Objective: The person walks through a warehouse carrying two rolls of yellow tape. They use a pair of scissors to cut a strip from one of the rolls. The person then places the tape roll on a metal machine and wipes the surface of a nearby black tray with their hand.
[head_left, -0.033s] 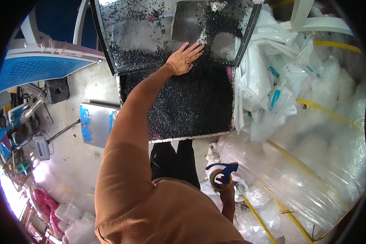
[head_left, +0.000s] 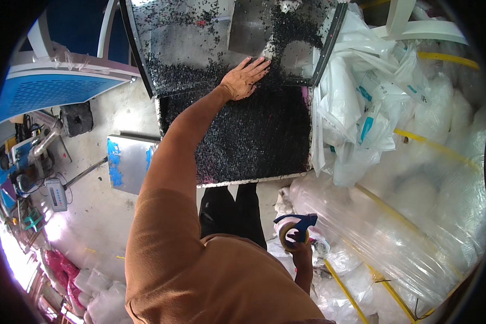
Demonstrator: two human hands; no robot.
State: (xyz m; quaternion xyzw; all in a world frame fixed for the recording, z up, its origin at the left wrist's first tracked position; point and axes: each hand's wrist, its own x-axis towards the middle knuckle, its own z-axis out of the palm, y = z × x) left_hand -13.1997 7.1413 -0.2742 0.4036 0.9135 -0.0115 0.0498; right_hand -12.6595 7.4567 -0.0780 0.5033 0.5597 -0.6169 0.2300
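Observation:
My left hand lies open with its fingers spread. It rests at the border between a granule-strewn metal surface and a dark, speckled panel nearer my body. Black granules are scattered over the metal, thickest around the hand and to its right. Low by my right side, my right hand is closed around a blue tape dispenser with a roll of tape on it. Part of its grip is hidden behind my fingers.
White plastic bags hang against the right edge. Clear plastic wrap and yellow bars fill the right side. On the left are a blue perforated panel, a platform scale and its grey display box.

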